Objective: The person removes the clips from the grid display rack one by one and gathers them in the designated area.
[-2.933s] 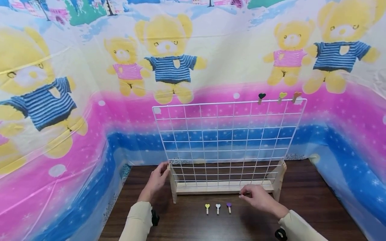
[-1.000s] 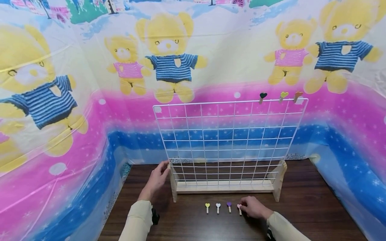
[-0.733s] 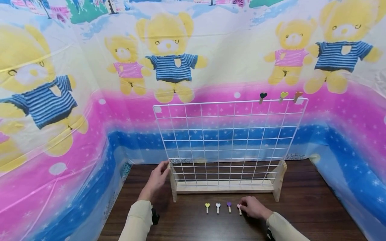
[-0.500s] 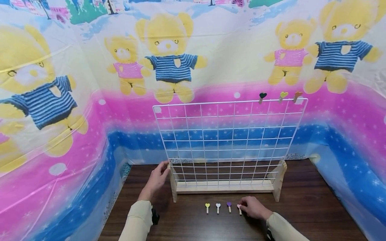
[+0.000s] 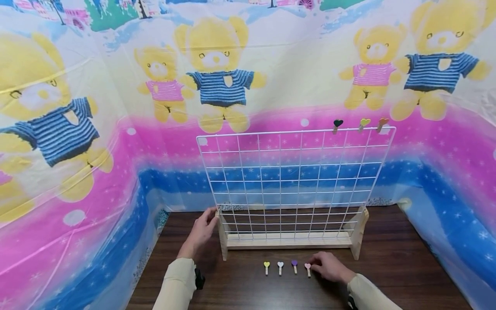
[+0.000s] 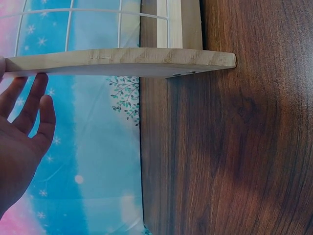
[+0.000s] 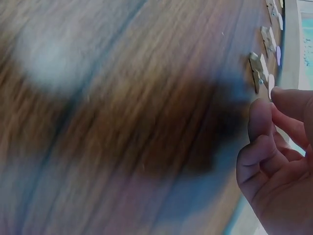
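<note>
Table (image 5: 267, 295): dark wood, under my hands and the stand (image 5: 286, 246).
Near row: yellow peg (image 5: 266, 267), white peg (image 5: 280, 267), purple peg (image 5: 294, 265) and pink peg (image 5: 308, 269), left to right, lying apart.
Right hand (image 5: 330, 266): loosely bent, thumb and finger slightly parted just right of the pink peg, gripping nothing that I can see; whether a fingertip brushes it, I cannot tell.
Left hand (image 5: 203, 226): fingers fairly straight, tips resting against the stand's left leg (image 5: 222, 241).
Grid (image 5: 279, 165): upright in the stand.
Far rail: green peg (image 5: 338, 123), second yellow peg (image 5: 365, 122) and orange peg (image 5: 382, 122), clipped toward the right.
Progress: four laid in the row, done, I judge; three clipped ones left.
Backdrop (image 5: 294, 64): bear-print cloth.
</note>
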Demonstrator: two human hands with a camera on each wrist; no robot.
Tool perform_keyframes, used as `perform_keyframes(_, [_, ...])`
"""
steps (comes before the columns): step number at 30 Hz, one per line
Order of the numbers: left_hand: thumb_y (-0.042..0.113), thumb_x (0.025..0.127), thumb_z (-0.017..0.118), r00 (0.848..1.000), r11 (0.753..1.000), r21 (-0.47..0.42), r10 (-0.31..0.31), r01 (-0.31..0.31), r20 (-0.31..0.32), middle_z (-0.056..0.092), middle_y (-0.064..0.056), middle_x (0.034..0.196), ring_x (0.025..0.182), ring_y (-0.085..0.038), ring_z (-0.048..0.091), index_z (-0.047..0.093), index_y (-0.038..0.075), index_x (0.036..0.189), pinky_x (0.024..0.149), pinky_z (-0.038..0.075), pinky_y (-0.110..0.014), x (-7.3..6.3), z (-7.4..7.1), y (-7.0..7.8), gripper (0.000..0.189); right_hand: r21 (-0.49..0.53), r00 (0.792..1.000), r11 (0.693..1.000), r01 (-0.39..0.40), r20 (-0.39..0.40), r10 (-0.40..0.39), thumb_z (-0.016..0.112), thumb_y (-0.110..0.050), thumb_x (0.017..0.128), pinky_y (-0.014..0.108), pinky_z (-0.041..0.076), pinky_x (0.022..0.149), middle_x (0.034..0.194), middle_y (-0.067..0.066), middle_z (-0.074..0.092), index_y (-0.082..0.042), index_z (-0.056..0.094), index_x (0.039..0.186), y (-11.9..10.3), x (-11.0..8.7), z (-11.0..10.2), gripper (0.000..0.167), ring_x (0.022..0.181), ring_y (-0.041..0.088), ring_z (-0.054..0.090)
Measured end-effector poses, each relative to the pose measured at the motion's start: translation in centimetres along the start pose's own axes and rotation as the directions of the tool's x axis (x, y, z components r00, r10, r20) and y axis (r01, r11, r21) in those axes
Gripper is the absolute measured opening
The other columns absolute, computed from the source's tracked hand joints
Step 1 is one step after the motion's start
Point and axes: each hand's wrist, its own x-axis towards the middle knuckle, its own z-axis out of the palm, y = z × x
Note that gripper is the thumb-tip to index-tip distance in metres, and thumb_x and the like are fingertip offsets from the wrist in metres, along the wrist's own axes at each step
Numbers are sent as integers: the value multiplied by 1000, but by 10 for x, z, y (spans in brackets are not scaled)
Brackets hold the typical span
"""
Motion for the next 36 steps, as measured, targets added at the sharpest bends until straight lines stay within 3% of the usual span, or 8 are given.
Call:
perform_keyframes(9, [20, 101, 48, 1000, 1000, 3, -17, 17, -2, 59, -13, 119, 110, -27, 55, 49, 16, 135, 88, 45, -48, -1, 1, -1, 35, -208, 996, 975, 74, -28, -81, 67, -12, 86, 32, 48, 66, 83, -8, 62, -9, 69, 92, -6, -6, -30, 7, 76, 8, 57])
perform_keyframes(19, [19, 101, 48, 1000, 1000, -6, -3, 3, -6, 59, -14, 122, 112, -28, 54, 48, 13, 136, 90, 45, -49, 0, 0, -2, 36, -227, 970, 958, 175, -129, -208, 67, -11, 87, 30, 49, 66, 85, -6, 65, -9, 71, 91, -33, -11, -66, 6, 78, 7, 59])
perform_keyframes(28, [19, 100, 49, 1000, 1000, -4, -1, 1, -7, 61, -12, 116, 108, -26, 56, 50, 15, 134, 88, 46, -48, -1, 0, -1, 34, -231, 962, 957, 175, -168, -217, 66, -15, 89, 24, 44, 57, 88, -9, 63, -16, 71, 93, -66, -14, -94, 7, 63, 0, 49])
perform_keyframes(36, [17, 100, 49, 1000, 1000, -8, 8, -8, -8, 61, -13, 118, 110, -28, 56, 50, 15, 134, 88, 46, -48, -1, 0, -1, 34, -233, 952, 953, 192, -193, -239, 65, -18, 91, 24, 45, 58, 92, -8, 62, -17, 70, 99, -98, -21, -119, 10, 68, 2, 50])
